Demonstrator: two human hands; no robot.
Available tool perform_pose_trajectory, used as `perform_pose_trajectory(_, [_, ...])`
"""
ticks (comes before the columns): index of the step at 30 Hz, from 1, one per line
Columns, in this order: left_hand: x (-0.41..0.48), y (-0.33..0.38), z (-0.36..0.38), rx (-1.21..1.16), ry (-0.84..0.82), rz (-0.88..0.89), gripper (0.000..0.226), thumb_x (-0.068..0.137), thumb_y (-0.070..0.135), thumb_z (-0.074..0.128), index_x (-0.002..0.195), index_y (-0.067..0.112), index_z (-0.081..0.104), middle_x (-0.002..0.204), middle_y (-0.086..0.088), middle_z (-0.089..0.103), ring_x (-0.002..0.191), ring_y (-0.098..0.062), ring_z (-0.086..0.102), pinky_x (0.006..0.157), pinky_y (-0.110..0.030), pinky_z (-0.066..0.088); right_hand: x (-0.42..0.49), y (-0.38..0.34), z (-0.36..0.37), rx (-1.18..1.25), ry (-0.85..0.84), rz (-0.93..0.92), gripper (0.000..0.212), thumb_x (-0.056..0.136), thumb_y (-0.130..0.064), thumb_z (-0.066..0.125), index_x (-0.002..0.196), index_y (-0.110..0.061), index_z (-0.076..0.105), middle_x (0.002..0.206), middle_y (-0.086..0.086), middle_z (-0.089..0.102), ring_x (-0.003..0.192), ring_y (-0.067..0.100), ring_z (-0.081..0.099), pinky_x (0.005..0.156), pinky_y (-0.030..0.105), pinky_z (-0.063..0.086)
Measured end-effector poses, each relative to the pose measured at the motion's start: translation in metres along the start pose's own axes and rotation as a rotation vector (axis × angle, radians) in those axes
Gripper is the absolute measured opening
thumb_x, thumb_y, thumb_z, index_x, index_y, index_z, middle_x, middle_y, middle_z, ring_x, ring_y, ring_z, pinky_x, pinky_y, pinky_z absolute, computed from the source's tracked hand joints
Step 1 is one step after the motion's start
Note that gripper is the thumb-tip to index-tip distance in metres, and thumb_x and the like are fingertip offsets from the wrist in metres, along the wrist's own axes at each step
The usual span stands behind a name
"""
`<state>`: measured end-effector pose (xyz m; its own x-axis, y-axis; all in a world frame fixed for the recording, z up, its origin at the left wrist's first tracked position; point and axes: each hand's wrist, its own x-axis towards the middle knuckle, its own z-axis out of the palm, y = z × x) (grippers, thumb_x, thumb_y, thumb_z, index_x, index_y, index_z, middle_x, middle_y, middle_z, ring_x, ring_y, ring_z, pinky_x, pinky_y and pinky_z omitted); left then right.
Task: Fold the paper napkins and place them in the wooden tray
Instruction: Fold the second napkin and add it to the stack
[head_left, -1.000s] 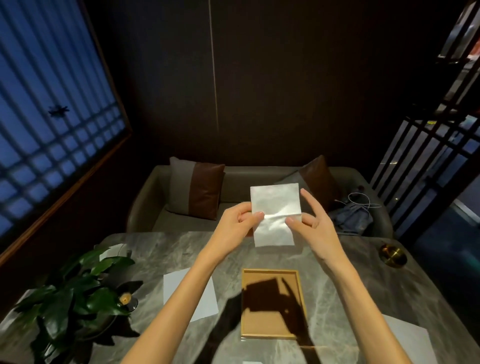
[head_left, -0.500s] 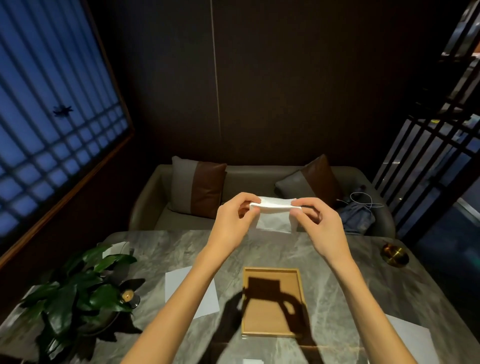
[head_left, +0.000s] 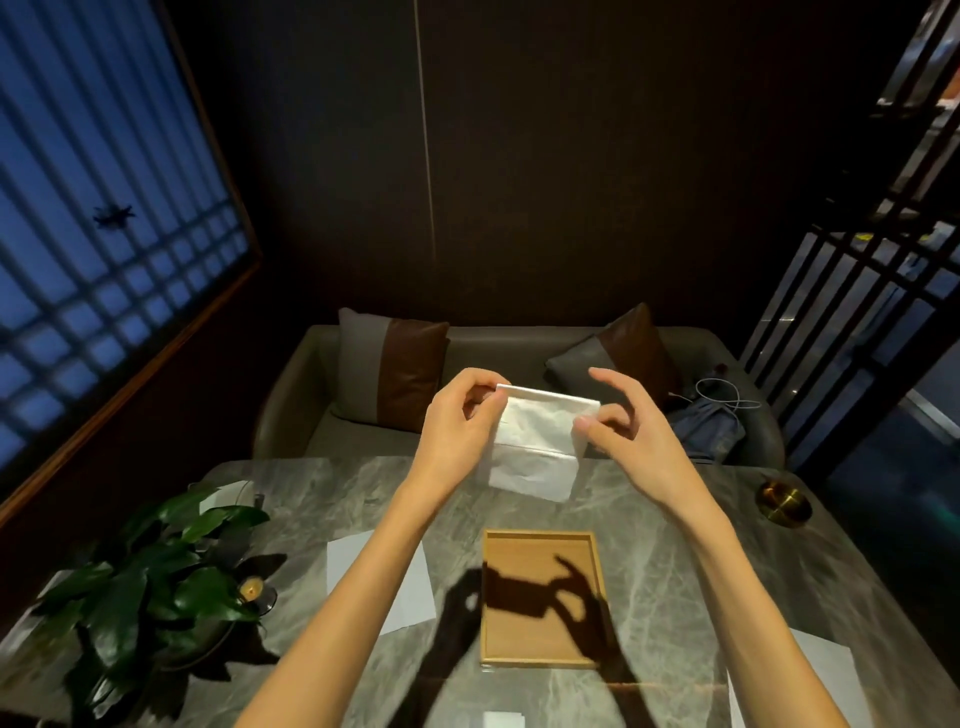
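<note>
left hand (head_left: 457, 418) pinches napkin (head_left: 535, 449) | right hand (head_left: 631, 434) pinches napkin | wooden tray (head_left: 540, 533) on table (head_left: 675, 525)

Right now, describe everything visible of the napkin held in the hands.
The napkin is thin, white, slightly crinkled paper, folded over along its top edge; a layer edge or crease crosses it lower down. It hangs roughly upright, a little tilted, in the air above the far part of the table, beyond the wooden tray. The left hand pinches its top left corner and the right hand pinches its right edge. Nothing else touches it.
</note>
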<state>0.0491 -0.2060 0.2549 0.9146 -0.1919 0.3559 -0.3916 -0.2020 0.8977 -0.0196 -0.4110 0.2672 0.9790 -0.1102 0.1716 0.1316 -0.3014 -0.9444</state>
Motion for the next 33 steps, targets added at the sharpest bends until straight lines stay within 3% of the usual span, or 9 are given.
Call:
perform_pose_trajectory(3, [-0.003,-0.004,-0.005,-0.112,-0.09,-0.089,0.035,0.091,0.027,0.067,0.117,0.046,0.055,0.084,0.014,0.066,0.073,0.003,0.065,0.066,-0.017,0.057,-0.002,0.004,0.004,0.061,0.015,0.04,0.06,0.094,-0.011,0.065,0.146,-0.028,0.04,0.064,-0.009,0.063,0.062,-0.003,0.06,0.065,0.013,0.05])
perform_pose_trajectory(7, [-0.008,-0.013,-0.007,-0.234,-0.315,-0.132,0.066,0.085,0.019,0.076,0.133,0.051,0.044,0.113,0.036,0.059,0.107,0.005,0.064,0.077,-0.009,0.054,-0.002,0.0,0.01,0.084,0.136,0.064,0.052,0.094,-0.018,0.065,0.139,-0.033,0.044,0.083,-0.008,0.066,0.076,0.002,0.064,0.071,0.019,0.05])
perform_pose_trajectory(9, [-0.01,-0.014,-0.006,-0.182,-0.272,-0.088,0.05,0.085,0.02,0.075,0.123,0.047,0.054,0.117,0.034,0.057,0.111,0.007,0.06,0.077,-0.004,0.051,-0.003,-0.003,0.011,0.083,0.182,0.055,0.035,0.095,-0.02,0.063,0.129,-0.027,0.055,0.104,-0.002,0.068,0.094,0.014,0.067,0.077,0.023,0.052])
perform_pose_trajectory(12, [-0.009,-0.015,-0.005,-0.112,-0.136,-0.069,0.024,0.086,0.025,0.071,0.101,0.043,0.066,0.109,0.031,0.063,0.101,0.016,0.057,0.069,0.001,0.047,-0.008,-0.005,0.011,0.043,0.048,0.017,0.018,0.096,-0.026,0.062,0.112,-0.026,0.069,0.111,-0.011,0.069,0.103,0.005,0.065,0.081,0.02,0.049])
perform_pose_trajectory(14, [-0.007,-0.015,-0.006,-0.111,-0.099,-0.138,0.022,0.086,0.029,0.072,0.1,0.046,0.067,0.106,0.036,0.062,0.097,0.019,0.057,0.063,-0.007,0.052,-0.011,-0.004,0.011,-0.025,-0.063,0.007,0.022,0.091,-0.027,0.068,0.113,-0.03,0.069,0.119,-0.013,0.067,0.108,0.003,0.062,0.089,0.021,0.049])
perform_pose_trajectory(17, [-0.005,-0.014,-0.009,-0.107,-0.199,-0.14,0.034,0.084,0.035,0.076,0.11,0.051,0.062,0.113,0.041,0.057,0.105,0.022,0.052,0.074,-0.009,0.051,-0.012,0.0,0.012,-0.087,-0.069,0.008,0.028,0.09,-0.021,0.071,0.117,-0.028,0.067,0.125,-0.011,0.064,0.119,0.009,0.058,0.101,0.027,0.049])
perform_pose_trajectory(22, [-0.013,-0.011,-0.006,0.065,-0.392,-0.126,0.047,0.082,0.031,0.076,0.115,0.057,0.054,0.117,0.033,0.052,0.109,0.002,0.057,0.083,-0.017,0.058,-0.01,0.001,0.011,-0.043,0.038,0.0,0.021,0.094,-0.02,0.065,0.114,-0.023,0.07,0.114,-0.008,0.069,0.108,0.007,0.063,0.076,0.007,0.05])
perform_pose_trajectory(29, [-0.012,-0.004,0.0,0.203,-0.297,-0.074,0.023,0.093,0.014,0.065,0.111,0.028,0.065,0.103,0.025,0.058,0.105,-0.001,0.056,0.088,-0.018,0.047,-0.007,-0.002,0.008,-0.113,-0.093,0.038,0.04,0.085,-0.023,0.077,0.121,-0.03,0.063,0.112,-0.013,0.066,0.1,0.0,0.064,0.08,0.011,0.053])
perform_pose_trajectory(33, [-0.012,-0.001,-0.005,0.163,-0.239,-0.097,0.026,0.092,0.012,0.068,0.11,0.03,0.065,0.1,0.023,0.061,0.094,0.005,0.059,0.076,-0.01,0.052,-0.004,-0.005,0.009,-0.175,0.032,0.0,0.023,0.092,-0.018,0.067,0.112,-0.029,0.066,0.105,-0.013,0.067,0.098,0.006,0.063,0.079,0.016,0.048])
